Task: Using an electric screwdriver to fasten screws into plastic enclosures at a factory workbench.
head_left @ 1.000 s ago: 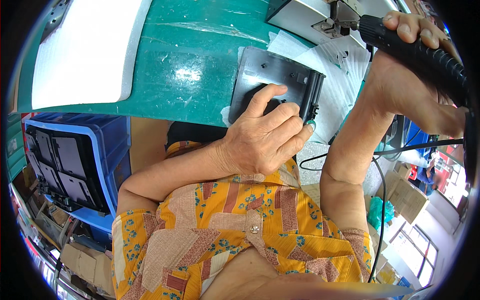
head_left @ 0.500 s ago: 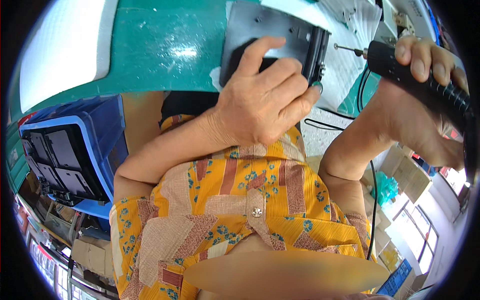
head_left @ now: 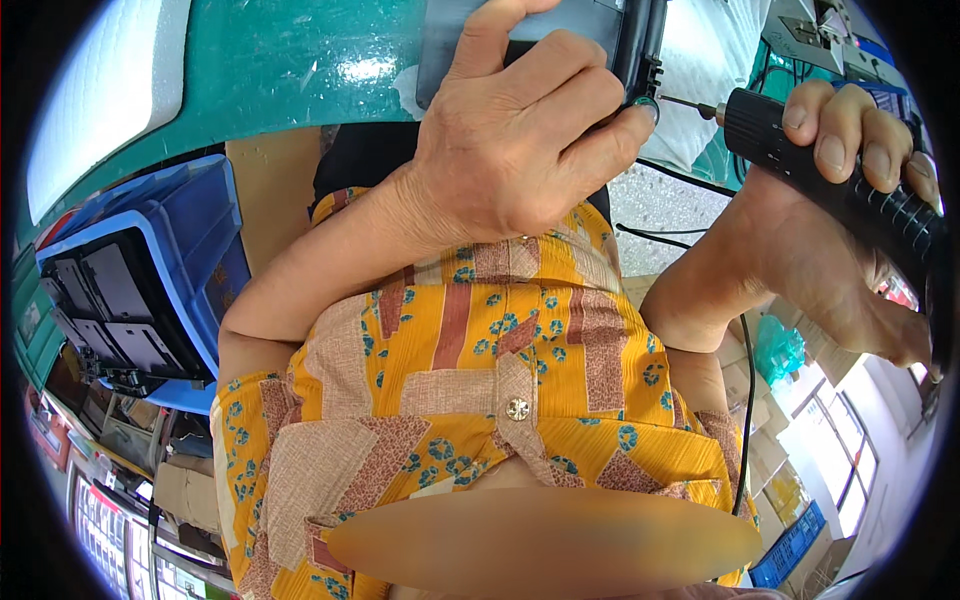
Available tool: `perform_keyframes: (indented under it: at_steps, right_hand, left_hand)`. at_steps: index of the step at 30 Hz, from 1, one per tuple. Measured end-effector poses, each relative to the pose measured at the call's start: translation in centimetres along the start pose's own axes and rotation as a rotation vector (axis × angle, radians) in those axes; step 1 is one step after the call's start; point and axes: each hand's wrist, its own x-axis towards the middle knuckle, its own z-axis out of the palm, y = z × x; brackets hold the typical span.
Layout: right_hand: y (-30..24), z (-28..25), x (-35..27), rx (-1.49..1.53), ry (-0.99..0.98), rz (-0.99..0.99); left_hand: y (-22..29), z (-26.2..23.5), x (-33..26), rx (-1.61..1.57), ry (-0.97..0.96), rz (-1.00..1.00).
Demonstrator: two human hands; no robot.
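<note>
My right hand (head_left: 850, 140) is wrapped round a black electric screwdriver (head_left: 775, 130), held nearly level at the right. Its thin bit (head_left: 685, 102) points left, with the tip close to my left thumb. My left hand (head_left: 530, 140) lies over a black plastic panel (head_left: 570, 18) at the top, gripping its right edge, where small prongs stick out. Beside the thumb tip shows a small dark green round piece (head_left: 646, 102), too small to name. The bit's tip is very near it; contact cannot be made out. My fingers hide part of the panel.
The panel is on a green table (head_left: 310, 60); white foam sheeting (head_left: 110, 90) lies at its left and thin white wrap (head_left: 705, 60) at its right. A blue crate (head_left: 195, 225) holding black panels (head_left: 120, 290) stands at the left. A black cable (head_left: 748, 420) hangs at the right.
The screwdriver's bit has come closer to the panel's edge and my left thumb. The table, panel and left hand now appear higher in the view.
</note>
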Motion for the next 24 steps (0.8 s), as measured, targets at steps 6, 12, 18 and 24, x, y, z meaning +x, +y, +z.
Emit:
perform_keyframes:
  at_steps: [6, 12, 18, 24]
  right_hand:
    - [0.07, 0.08, -0.1, -0.01, -0.006, 0.008]
    - [0.11, -0.12, -0.09, -0.01, -0.009, 0.024]
    - [0.2, 0.03, -0.05, -0.01, -0.017, 0.034]
    - [0.3, 0.02, -0.05, -0.014, -0.013, 0.056]
  left_hand:
    - [-0.14, 0.28, -0.29, -0.043, 0.033, -0.034]
    - [-0.1, 0.27, -0.26, -0.062, 0.011, -0.071]
    - [-0.13, 0.38, -0.29, -0.056, 0.041, -0.054]
    - [-0.34, 0.42, -0.48, -0.043, 0.052, -0.025]
